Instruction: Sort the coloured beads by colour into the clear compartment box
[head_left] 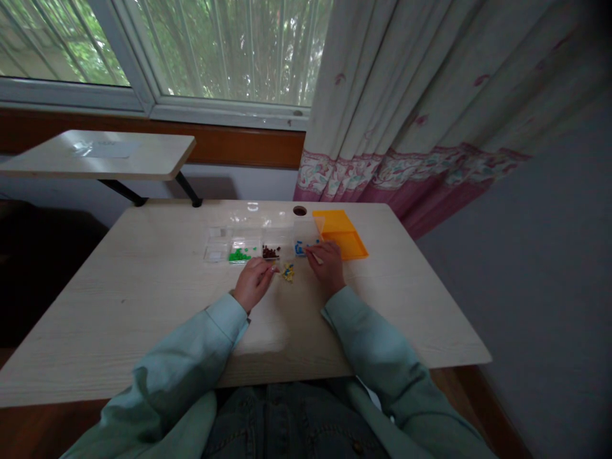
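My left hand (252, 284) is closed in a pinch just left of a small pile of yellow and blue pieces (287, 273); whatever its fingertips hold is too small to name. At the front right edge of the box of blue pieces (300, 247), the fingers of my right hand (329, 268) are pinched together, and I cannot make out what is between them. Small brown pieces (270, 252) lie in a clear box behind my left fingertips. To their left, bright green pieces (240, 255) fill part of another clear compartment (246, 243).
An orange tray (351, 244) sits behind and right of my right hand. At the left end of the row is a clear compartment (217, 250). The table (182, 306) has a round dark hole (299, 210) near its back edge. A raised shelf (162, 162) stands at the back left.
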`<state>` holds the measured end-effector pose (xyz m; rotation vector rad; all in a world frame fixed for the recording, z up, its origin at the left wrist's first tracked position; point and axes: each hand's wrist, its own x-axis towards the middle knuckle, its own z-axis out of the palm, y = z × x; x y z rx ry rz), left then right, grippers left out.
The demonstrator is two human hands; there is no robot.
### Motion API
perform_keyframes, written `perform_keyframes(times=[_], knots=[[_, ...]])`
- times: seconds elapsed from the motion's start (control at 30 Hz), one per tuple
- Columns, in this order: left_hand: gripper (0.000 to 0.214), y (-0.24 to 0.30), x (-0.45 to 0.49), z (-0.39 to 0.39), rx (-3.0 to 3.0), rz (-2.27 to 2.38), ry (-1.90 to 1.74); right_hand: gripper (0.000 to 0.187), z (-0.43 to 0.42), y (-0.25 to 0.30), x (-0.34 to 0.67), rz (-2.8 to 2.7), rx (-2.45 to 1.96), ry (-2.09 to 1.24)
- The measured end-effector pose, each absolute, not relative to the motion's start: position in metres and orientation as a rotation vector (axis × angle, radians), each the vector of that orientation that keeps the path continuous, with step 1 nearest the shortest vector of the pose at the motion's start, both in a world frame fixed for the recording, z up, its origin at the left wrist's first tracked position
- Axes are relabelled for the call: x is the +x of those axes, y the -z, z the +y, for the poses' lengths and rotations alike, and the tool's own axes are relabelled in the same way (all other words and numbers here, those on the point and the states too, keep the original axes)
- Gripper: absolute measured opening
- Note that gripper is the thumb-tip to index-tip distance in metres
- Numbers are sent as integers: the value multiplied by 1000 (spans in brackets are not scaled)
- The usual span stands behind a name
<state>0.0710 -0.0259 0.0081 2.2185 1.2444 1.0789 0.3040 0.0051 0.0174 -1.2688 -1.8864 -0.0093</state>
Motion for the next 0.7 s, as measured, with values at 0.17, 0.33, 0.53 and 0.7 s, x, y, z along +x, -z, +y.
perform_keyframes(times=[0.17, 0.33, 0.53, 0.7], knots=[[28, -10, 71, -27, 2216, 1237, -1074, 18, 13, -12, 316, -1728, -1457, 102], [28, -10, 72, -28, 2222, 1245, -1077, 19, 13, -9, 316, -1724, -1478, 91], [28, -10, 71, -27, 2218, 1245, -1069, 20, 13, -9, 316, -1730, -1489, 112], [27, -9, 71, -27, 2216, 1233, -1072, 21, 12, -11, 316, -1729, -1495, 80]])
